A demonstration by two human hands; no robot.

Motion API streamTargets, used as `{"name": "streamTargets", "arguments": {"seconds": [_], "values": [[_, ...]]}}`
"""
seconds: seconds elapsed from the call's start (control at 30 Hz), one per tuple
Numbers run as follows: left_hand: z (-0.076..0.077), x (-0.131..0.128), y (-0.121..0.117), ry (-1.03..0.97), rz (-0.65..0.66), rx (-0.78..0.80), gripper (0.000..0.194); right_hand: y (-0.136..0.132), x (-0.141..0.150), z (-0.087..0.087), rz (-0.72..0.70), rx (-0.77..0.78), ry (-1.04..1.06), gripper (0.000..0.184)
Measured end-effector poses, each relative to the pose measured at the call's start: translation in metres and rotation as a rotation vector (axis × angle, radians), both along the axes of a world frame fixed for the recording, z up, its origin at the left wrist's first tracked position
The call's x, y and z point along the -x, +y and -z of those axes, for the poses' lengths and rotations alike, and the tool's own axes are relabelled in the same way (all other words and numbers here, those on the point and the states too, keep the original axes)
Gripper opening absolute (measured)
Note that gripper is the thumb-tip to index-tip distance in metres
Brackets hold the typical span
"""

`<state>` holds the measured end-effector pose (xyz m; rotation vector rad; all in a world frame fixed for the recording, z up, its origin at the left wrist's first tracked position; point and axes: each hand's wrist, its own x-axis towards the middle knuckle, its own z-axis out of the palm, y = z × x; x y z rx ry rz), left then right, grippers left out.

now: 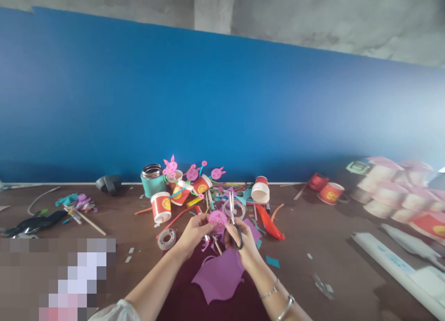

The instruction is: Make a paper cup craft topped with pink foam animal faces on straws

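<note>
Plainly, we had the pink disc (218, 220) between our two hands, over the tabletop (292, 274) and farther from us than the purple sheet (222, 277). Our left hand (193, 232) had its grip pinching the disc's left edge between thumb and fingers. Our right hand (246, 247) held the scissors (232, 210), fingers curled about the dark handle — whether its thumb also pressed the disc, we could not tell. The blades stood just right of the disc, their long axis pointing away from us — alongside it, not across.
</note>
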<state>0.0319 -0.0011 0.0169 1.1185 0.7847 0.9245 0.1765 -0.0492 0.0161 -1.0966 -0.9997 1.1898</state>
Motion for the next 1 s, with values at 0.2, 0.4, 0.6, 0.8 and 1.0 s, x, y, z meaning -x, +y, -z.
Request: {"name": "streamTargets", "arguments": {"seconds": [0.2,0.4,0.6,0.8,1.0], "values": [[0.001,0.001,0.001,-0.022,0.013,0.006,0.033,0.001,-0.001,-0.001,0.076,0.020,0.044,0.030],[0.001,0.001,0.001,0.014,-0.013,-0.038,0.026,0.001,0.000,-0.004,0.073,0.016,0.045,0.030],[-0.001,0.005,0.002,0.030,0.022,-0.033,0.020,0.002,-0.005,-0.003,0.088,0.010,0.028,0.031],[-0.005,0.007,0.004,0.131,-0.042,-0.063,0.015,0.006,-0.009,-0.003,-0.004,0.010,-0.026,0.031],[-0.010,0.030,0.018,0.526,0.188,-0.167,0.007,0.009,-0.017,-0.005,0.179,0.010,-0.041,0.031]]}}
